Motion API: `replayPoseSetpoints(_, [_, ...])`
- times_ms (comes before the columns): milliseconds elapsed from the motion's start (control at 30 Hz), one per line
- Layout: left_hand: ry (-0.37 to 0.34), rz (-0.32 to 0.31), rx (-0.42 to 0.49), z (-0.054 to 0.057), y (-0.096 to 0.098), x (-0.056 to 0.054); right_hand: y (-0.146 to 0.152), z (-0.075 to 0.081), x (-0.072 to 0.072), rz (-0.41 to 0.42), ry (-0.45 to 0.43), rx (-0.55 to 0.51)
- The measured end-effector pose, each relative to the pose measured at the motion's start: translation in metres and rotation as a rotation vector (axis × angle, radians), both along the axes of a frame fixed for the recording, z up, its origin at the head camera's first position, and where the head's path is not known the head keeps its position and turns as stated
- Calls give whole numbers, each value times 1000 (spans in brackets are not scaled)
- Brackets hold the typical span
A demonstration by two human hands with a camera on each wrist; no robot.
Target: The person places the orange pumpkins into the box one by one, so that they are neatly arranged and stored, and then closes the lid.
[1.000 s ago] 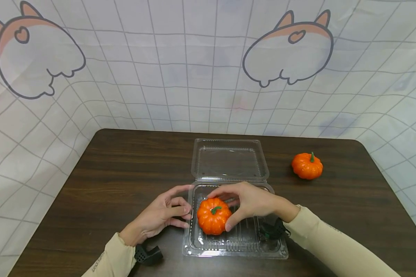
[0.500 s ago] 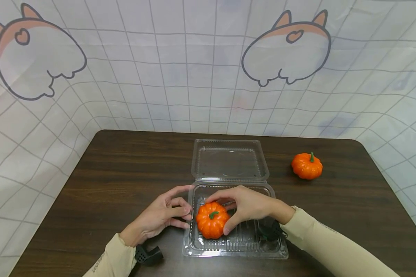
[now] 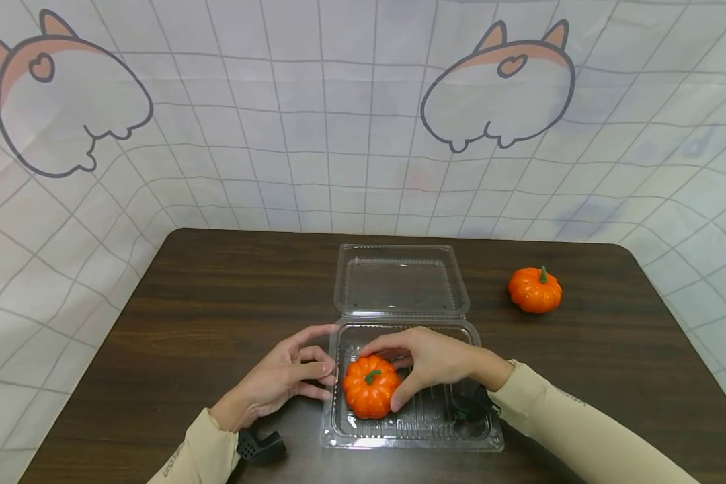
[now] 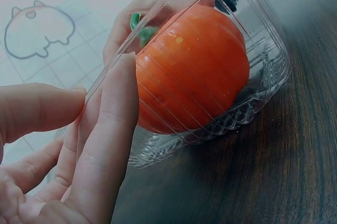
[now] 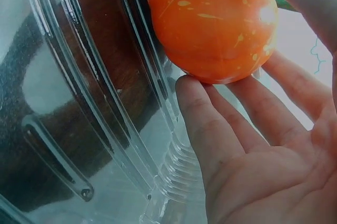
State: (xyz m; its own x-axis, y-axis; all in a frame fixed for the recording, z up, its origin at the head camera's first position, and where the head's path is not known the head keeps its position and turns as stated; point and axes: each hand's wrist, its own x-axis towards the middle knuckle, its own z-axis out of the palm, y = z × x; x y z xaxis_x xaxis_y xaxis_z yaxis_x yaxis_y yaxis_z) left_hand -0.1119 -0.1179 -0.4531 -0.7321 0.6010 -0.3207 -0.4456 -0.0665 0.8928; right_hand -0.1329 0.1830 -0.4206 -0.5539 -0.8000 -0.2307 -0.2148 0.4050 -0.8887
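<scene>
A small orange pumpkin point(image 3: 368, 396) with a green stem sits in the left part of a clear plastic clamshell container point(image 3: 423, 441). Thumb and fingers of my right hand point(image 3: 437, 356) hold it round its right and far sides. In the right wrist view, fingertips point(image 5: 192, 90) touch the yellow-flecked pumpkin point(image 5: 216, 29). At the container's left edge, my left hand point(image 3: 284, 376) pinches the rim between thumb and fingers, as the left wrist view shows. Through the clear wall there, the pumpkin point(image 4: 195, 71) appears low in the tray.
The container's lid point(image 3: 399, 279) lies folded back, away from me. Another orange pumpkin point(image 3: 535, 290) stands on the dark wooden table point(image 3: 218, 289) at the back right. Behind the table hangs a white gridded cloth point(image 3: 363, 134) with animal drawings.
My right hand and the pumpkin have moved slightly toward me and left, lower into the container. The left hand stays at the rim. The second pumpkin has not moved.
</scene>
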Motion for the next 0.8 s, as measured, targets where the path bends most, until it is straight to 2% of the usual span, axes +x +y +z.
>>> replayPoseSetpoints(333, [8, -8, 36, 2, 0, 2, 2, 5, 1, -23, 4, -8])
replayPoseSetpoints(600, [0, 4, 26, 2, 1, 2, 1, 7, 4, -32, 23, -9])
replayPoseSetpoints(800, [-1, 6, 29, 2, 0, 2, 6, 13, 3, -38, -25, -64])
